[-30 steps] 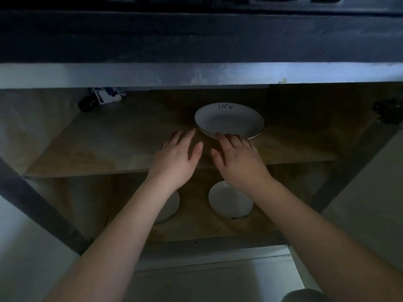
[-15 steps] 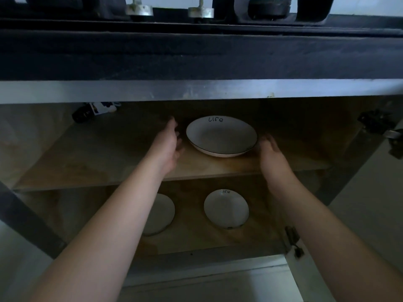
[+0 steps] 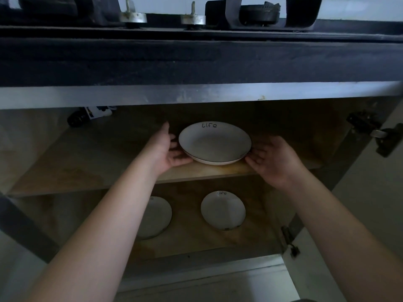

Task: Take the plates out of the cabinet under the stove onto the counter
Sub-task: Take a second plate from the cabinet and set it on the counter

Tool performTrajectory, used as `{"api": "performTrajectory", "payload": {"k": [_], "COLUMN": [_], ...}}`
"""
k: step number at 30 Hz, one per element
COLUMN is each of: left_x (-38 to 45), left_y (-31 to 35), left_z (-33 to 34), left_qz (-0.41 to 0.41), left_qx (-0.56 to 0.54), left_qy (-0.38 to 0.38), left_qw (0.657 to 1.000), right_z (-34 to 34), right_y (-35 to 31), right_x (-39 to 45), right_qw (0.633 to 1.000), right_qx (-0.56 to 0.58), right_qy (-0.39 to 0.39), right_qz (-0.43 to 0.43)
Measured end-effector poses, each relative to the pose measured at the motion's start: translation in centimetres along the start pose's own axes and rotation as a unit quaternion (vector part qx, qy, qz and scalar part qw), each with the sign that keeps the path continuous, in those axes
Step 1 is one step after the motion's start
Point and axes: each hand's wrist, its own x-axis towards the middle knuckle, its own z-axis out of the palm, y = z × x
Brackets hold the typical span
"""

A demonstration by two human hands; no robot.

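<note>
Plates were what I was after, and the one that mattered sat on the upper shelf [image 3: 87, 158] of the cabinet under the stove [image 3: 196, 29]: a shallow white plate [image 3: 214, 143] with "life" written near its far rim. It sat straight ahead of me, dead centre between my hands, close to the shelf's front edge. My left hand [image 3: 166, 149] was cupped at its left rim, fingers curling under the edge, and my right hand [image 3: 272, 159] was palm-up with the fingertips at the lower right rim. Both hands were spread, not clenched, and honestly I couldn't tell if either had real purchase, since the plate looked like it was resting on the shelf. Neither hand was clearly nearer, so I figured it'd be a two-handed scoop, pulled toward me and then up to the counter. A round plate has no long axis to worry about. Two smaller plates, one [image 3: 222, 210] with the same lettering and another [image 3: 157, 216] half hidden behind my left forearm, sat on the lower shelf.
</note>
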Motion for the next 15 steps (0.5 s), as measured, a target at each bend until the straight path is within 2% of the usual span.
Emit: {"api": "performTrajectory", "payload": {"k": [3,6,12,15], "left_x": [-0.2,-0.2,-0.6,-1.0], "left_y": [0.5,0.8,0.6,0.7], "left_z": [-0.9,-0.9,-0.2,-0.8], "left_qz": [-0.014,-0.007,0.006,-0.004], "left_qx": [0.050,0.052,0.051,0.048], "left_qy": [0.015,0.027,-0.006,-0.010], "left_qw": [0.999,0.998,0.999,0.999], "right_z": [-0.7,-0.1,1.5,1.1], "right_y": [0.0,-0.2,-0.4,-0.6], "right_x": [-0.1,0.0,-0.2,-0.9], "right_qw": [1.000,1.000,0.999,0.999], "right_qx": [-0.002,-0.009,-0.025,-0.034], "right_qy": [-0.007,0.005,0.037,0.029], "right_qz": [0.019,0.017,0.011,0.027]}}
